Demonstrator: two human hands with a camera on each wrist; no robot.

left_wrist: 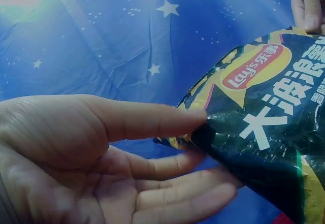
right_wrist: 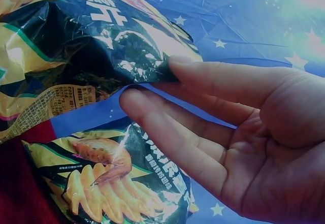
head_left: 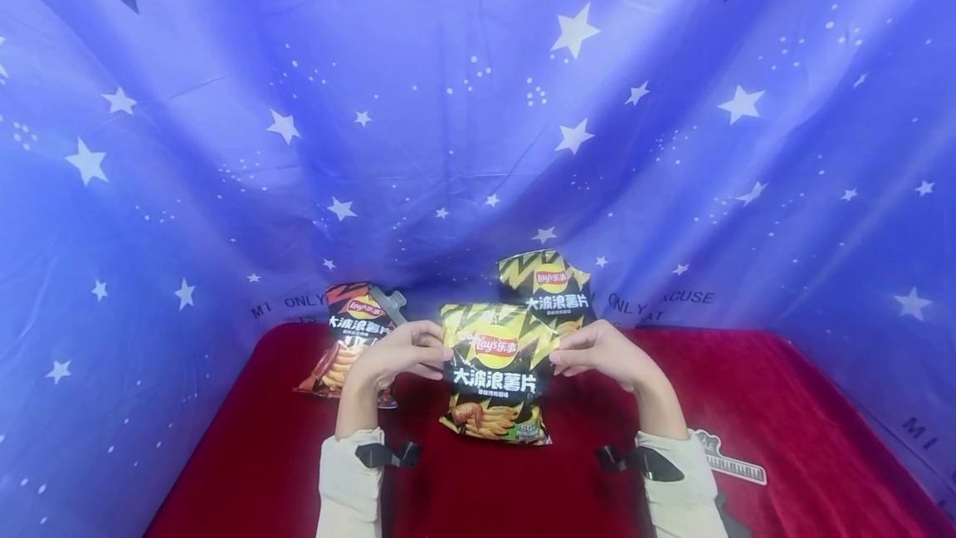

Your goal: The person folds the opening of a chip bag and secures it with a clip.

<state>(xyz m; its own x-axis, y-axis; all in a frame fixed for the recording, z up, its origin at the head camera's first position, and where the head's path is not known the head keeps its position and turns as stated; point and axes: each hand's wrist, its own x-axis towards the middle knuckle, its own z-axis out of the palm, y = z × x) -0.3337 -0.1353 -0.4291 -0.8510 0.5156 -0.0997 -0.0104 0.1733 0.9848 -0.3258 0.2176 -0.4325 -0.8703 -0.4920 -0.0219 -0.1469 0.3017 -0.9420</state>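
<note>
A person's left hand (head_left: 402, 353) and right hand (head_left: 608, 355) pinched opposite sides of a yellow-and-black chip bag (head_left: 491, 388) over the red table (head_left: 254, 447); beyond were a red chip bag (head_left: 354, 322), a second yellow bag (head_left: 550, 289), then starry blue cloth (head_left: 433, 123).

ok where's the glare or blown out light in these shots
Left wrist view: starry backdrop blown out at top left; right wrist view: blown out at top right, with shiny glints on the held chip bag; head view: no blown-out corner.
</note>
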